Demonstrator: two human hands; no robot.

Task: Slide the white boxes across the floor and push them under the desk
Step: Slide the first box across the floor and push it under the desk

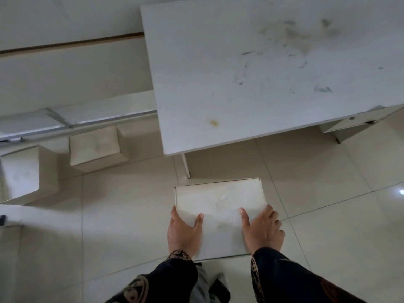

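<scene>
In the head view, a white box [220,215] lies on the tiled floor [328,237] at lower centre, just in front of the desk [251,73] that fills the upper right. The left hand [182,232] and right hand [262,228] clasp its two sides, thumbs pressed flat on the lid. Two more white boxes [96,145] sit at centre left, well apart from it

Pale tiled floor [122,215], bearing three white boxes: one [218,206] just before the desk's [251,73] leg, two [96,145] [20,171] along the left edge.
</scene>
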